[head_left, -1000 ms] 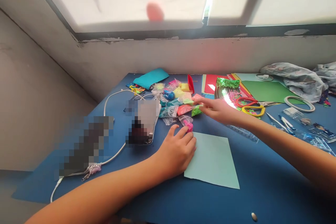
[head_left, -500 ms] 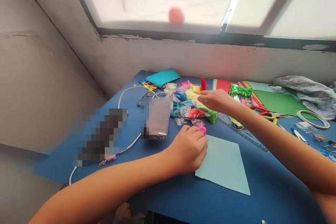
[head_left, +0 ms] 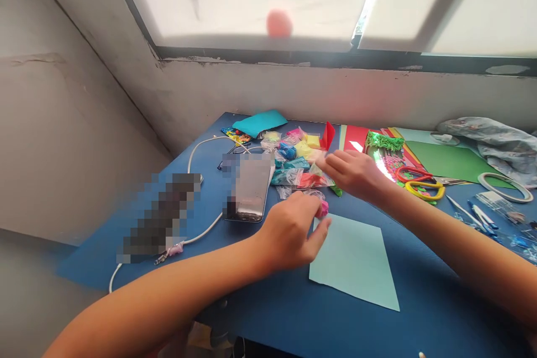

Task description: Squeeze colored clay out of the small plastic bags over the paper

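Observation:
My left hand (head_left: 296, 229) hovers at the left edge of a light blue paper sheet (head_left: 356, 260), thumb held away from the bent fingers. Just beyond its fingers is a pink clay packet (head_left: 323, 208); whether they touch is unclear. My right hand (head_left: 354, 170) is over the right side of a pile of coloured clay packets (head_left: 289, 165), its fingers pressed together and bent. The fingertips are blurred, so anything between them is too small to make out. A folded red piece (head_left: 328, 136) stands up behind the pile.
A phone (head_left: 254, 187) with a white cable (head_left: 205, 235) lies left of the pile. A turquoise pouch (head_left: 260, 123) is behind. To the right are scissors (head_left: 423, 190), a green sheet (head_left: 453, 162), a tape roll (head_left: 505, 187) and pens (head_left: 482, 215). A wall borders the table's back.
My right hand has moved slightly right and down, with its fingers more bent. My left thumb has spread away from the fingers, and the hand has shifted a little left.

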`<state>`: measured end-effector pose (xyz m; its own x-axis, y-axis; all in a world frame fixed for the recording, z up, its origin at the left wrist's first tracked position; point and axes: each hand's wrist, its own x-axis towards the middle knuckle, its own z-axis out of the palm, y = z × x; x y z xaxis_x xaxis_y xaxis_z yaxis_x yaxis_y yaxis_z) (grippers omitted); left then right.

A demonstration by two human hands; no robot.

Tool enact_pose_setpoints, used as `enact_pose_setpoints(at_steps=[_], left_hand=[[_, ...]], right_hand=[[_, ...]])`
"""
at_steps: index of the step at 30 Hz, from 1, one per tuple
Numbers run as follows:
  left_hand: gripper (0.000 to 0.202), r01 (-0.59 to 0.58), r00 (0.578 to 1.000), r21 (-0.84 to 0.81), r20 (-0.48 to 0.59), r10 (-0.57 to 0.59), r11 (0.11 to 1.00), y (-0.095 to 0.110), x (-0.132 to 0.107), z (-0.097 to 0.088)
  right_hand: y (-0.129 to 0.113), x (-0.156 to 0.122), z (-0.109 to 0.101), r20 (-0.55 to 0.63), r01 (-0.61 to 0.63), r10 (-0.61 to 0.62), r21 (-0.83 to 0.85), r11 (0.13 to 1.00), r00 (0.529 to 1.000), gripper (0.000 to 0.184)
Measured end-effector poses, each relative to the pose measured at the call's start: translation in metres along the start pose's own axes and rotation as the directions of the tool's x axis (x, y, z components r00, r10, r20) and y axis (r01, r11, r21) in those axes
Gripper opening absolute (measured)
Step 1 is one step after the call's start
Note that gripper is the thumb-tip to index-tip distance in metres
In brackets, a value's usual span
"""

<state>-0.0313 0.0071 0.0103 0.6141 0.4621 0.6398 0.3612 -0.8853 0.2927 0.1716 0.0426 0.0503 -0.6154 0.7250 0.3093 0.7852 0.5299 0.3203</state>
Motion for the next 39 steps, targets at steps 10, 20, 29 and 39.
enact_pose_setpoints(at_steps=[10,20,29,39], left_hand=[[0.045,0.480,0.829,-0.581,0.544,-0.125,0.657,0.034,-0.003,-0.005],[0.006,0.167,0.962,-0.227,0.249,-0.109,0.960,0.013,-0.002,0.012],[0.012,-0.064,0.992,-0.046,0.106,0.069,0.997,0.010,-0.006,0.017],[0.033,-0.260,0.965,0.332,0.066,0.253,0.907,0.011,-0.008,0.021]], right_hand=[[-0.067,-0.106,-0.003,-0.493,0.379,-0.211,0.270,0.885,0.844,0.034],[-0.074,-0.074,-0.026,0.251,-0.334,0.346,0.919,0.207,0.904,0.028],[-0.074,-0.071,-0.023,0.498,-0.472,0.154,0.863,-0.177,0.853,0.031],[-0.076,-0.065,-0.028,0.521,-0.509,0.100,0.852,-0.120,0.848,0.027]])
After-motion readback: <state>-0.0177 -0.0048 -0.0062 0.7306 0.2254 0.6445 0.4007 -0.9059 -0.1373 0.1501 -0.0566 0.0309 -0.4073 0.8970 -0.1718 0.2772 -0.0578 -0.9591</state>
